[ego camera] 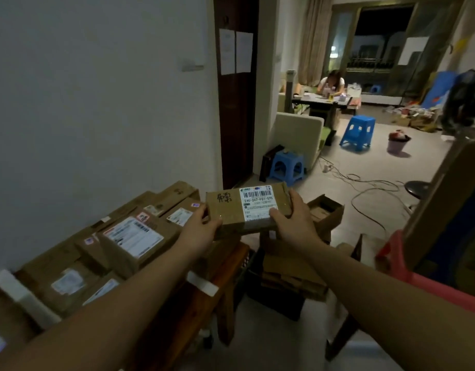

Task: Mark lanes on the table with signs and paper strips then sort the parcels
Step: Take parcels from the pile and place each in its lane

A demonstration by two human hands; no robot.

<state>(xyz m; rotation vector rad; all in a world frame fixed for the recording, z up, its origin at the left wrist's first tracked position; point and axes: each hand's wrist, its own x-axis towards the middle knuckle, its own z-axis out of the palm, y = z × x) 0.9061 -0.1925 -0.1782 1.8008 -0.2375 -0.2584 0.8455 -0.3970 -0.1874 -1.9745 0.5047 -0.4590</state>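
Observation:
A flat cardboard parcel (pixel 231 210) with a white barcode label and black handwriting is held in the air past the table's far end. My left hand (pixel 200 228) grips its left edge and my right hand (pixel 294 220) grips its right edge, thumb on the label. On the wooden table (pixel 201 298) at the lower left lie several brown labelled parcels (pixel 132 242) packed against the wall. A white paper strip (pixel 203 283) hangs over the table's front edge, and another white strip (pixel 19 295) lies across the parcels at the far left.
Flattened and open cardboard boxes (pixel 322 215) are piled on a dark crate beyond the table. A red stool (pixel 418 274) and a large carton (pixel 450 199) stand at right. Cables run over the floor; blue stools (pixel 358 132) and a seated person (pixel 333 83) are farther back.

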